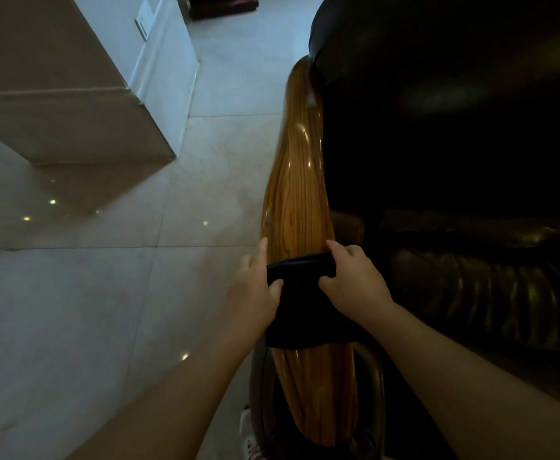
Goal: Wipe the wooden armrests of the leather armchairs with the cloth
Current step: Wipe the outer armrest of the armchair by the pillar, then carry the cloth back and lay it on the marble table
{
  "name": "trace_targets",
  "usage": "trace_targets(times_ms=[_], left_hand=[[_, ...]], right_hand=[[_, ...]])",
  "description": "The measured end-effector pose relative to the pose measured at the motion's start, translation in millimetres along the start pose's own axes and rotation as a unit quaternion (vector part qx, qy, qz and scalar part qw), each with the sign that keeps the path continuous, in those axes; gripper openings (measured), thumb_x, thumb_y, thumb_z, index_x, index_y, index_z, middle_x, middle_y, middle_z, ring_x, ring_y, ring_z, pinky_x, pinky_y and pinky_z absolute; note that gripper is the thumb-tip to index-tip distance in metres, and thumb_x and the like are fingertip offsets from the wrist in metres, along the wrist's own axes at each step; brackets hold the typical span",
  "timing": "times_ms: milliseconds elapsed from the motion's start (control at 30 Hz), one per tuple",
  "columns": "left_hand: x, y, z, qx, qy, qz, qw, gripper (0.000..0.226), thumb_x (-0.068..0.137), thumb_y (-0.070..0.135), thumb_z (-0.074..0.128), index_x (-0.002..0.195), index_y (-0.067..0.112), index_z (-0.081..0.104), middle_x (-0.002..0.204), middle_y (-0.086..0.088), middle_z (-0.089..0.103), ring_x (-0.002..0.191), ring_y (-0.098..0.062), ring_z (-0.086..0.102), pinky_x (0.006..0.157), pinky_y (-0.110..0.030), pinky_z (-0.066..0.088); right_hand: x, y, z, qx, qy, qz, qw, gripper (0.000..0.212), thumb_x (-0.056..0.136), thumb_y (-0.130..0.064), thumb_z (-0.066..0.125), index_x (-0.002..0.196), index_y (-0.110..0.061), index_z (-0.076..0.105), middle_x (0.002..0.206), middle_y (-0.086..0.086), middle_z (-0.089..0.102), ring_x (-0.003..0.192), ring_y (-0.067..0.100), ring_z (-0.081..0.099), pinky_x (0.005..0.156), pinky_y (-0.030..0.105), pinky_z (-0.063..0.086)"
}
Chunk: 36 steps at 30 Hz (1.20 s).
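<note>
A glossy wooden armrest (296, 180) with dark grain runs from the near edge away from me, along the left side of a dark leather armchair (454, 144). A dark cloth (300, 310) lies draped across the armrest near its middle. My left hand (255, 287) holds the cloth's left edge, thumb on top and index finger stretched along the wood's outer side. My right hand (355, 280) grips the cloth's right edge, fingers curled over its far fold and thumb pressing on top.
A pale polished tile floor (106, 310) spreads to the left. A large cardboard box (56, 94) stands at the upper left against a white wall (162, 61). The armchair's seat cushion (487, 287) lies to the right.
</note>
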<state>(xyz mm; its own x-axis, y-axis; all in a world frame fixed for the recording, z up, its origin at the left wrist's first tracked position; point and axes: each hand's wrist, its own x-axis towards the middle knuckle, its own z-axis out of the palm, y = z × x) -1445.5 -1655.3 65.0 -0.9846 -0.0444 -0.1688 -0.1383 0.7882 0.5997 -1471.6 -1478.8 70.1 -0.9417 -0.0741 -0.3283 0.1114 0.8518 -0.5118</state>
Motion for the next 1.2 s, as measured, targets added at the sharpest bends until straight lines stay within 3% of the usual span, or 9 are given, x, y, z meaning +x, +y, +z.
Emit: trace_targets(times_ms=[67, 167, 267, 367, 567, 733, 900, 1133, 1200], left_hand=[[-2, 6, -1, 0.046, -0.023, 0.026, 0.998, 0.077, 0.091, 0.022, 0.057, 0.151, 0.026, 0.009, 0.119, -0.003, 0.044, 0.088, -0.008, 0.048, 0.068, -0.019, 0.04], [-4, 16, -4, 0.111, -0.07, 0.043, 0.99, 0.064, 0.091, 0.016, 0.052, 0.148, 0.02, 0.022, 0.119, -0.005, 0.047, 0.101, -0.018, 0.052, 0.077, -0.023, 0.04], [-8, 24, -16, 0.184, -0.113, 0.065, 0.974, 0.046, 0.089, 0.014, 0.051, 0.135, 0.016, 0.045, 0.114, -0.009, 0.052, 0.105, -0.025, 0.053, 0.078, -0.026, 0.039], [-18, 42, -39, 0.157, -0.134, 0.062, 0.976, 0.036, 0.09, 0.013, 0.053, 0.126, 0.016, 0.056, 0.116, -0.008, 0.051, 0.104, -0.023, 0.051, 0.084, -0.028, 0.044], [-34, 108, -102, 0.193, -0.131, 0.091, 0.968, 0.02, 0.09, 0.014, 0.057, 0.109, 0.015, 0.062, 0.106, -0.004, 0.053, 0.086, -0.018, 0.055, 0.075, -0.031, 0.05], [-38, 171, -175, 0.212, -0.123, 0.114, 0.963, 0.031, 0.087, 0.005, 0.053, 0.115, 0.016, 0.061, 0.11, -0.008, 0.061, 0.097, -0.025, 0.059, 0.079, -0.035, 0.05], [-34, 226, -245, 0.257, -0.12, 0.157, 0.946, 0.043, 0.082, 0.003, 0.051, 0.119, 0.02, 0.064, 0.116, -0.009, 0.063, 0.105, -0.028, 0.057, 0.087, -0.038, 0.048], [-22, 274, -337, 0.265, -0.008, 0.207, 0.942, 0.024, 0.087, 0.017, 0.055, 0.106, 0.016, 0.069, 0.1, -0.004, 0.067, 0.089, -0.02, 0.06, 0.081, -0.033, 0.051], [-18, 292, -365, 0.259, 0.046, 0.233, 0.936, 0.022, 0.087, 0.018, 0.055, 0.103, 0.015, 0.069, 0.091, -0.003, 0.065, 0.085, -0.02, 0.059, 0.078, -0.034, 0.051]], right_hand=[[-6, -7, -10, -0.069, -0.031, -0.024, 0.997, 0.053, 0.091, -0.023, 0.059, 0.141, -0.023, 0.042, 0.125, 0.004, 0.055, 0.1, 0.019, 0.058, 0.076, 0.032, 0.055], [-16, -21, -26, -0.148, -0.071, -0.039, 0.986, 0.009, 0.092, -0.018, 0.056, 0.1, -0.019, 0.058, 0.094, 0.0, 0.06, 0.08, 0.016, 0.058, 0.068, 0.032, 0.054], [-25, -30, -45, -0.171, -0.104, -0.021, 0.98, 0.02, 0.093, -0.018, 0.055, 0.074, -0.019, 0.051, 0.084, 0.0, 0.058, 0.074, 0.016, 0.058, 0.068, 0.032, 0.055], [-39, -37, -71, -0.159, -0.116, -0.005, 0.98, 0.016, 0.092, -0.019, 0.056, 0.077, -0.017, 0.056, 0.082, 0.001, 0.06, 0.073, 0.018, 0.061, 0.067, 0.032, 0.056], [-66, -62, -137, -0.169, -0.063, -0.038, 0.983, 0.01, 0.091, -0.02, 0.057, 0.086, -0.017, 0.065, 0.079, -0.002, 0.061, 0.069, 0.014, 0.061, 0.058, 0.026, 0.052], [-95, -101, -200, -0.208, 0.016, -0.077, 0.975, 0.013, 0.09, -0.013, 0.056, 0.086, -0.016, 0.068, 0.08, -0.001, 0.064, 0.07, 0.015, 0.064, 0.065, 0.03, 0.059], [-112, -145, -268, -0.231, 0.053, -0.126, 0.963, 0.013, 0.088, -0.012, 0.054, 0.09, -0.013, 0.067, 0.09, 0.001, 0.063, 0.082, 0.021, 0.063, 0.066, 0.031, 0.054], [-129, -206, -342, -0.253, 0.136, -0.185, 0.94, 0.022, 0.088, -0.019, 0.055, 0.105, -0.013, 0.067, 0.107, 0.005, 0.063, 0.097, 0.027, 0.062, 0.081, 0.04, 0.054], [-130, -227, -370, -0.258, 0.175, -0.194, 0.93, 0.023, 0.087, -0.019, 0.054, 0.104, -0.013, 0.067, 0.106, 0.005, 0.064, 0.097, 0.026, 0.062, 0.079, 0.038, 0.053]])
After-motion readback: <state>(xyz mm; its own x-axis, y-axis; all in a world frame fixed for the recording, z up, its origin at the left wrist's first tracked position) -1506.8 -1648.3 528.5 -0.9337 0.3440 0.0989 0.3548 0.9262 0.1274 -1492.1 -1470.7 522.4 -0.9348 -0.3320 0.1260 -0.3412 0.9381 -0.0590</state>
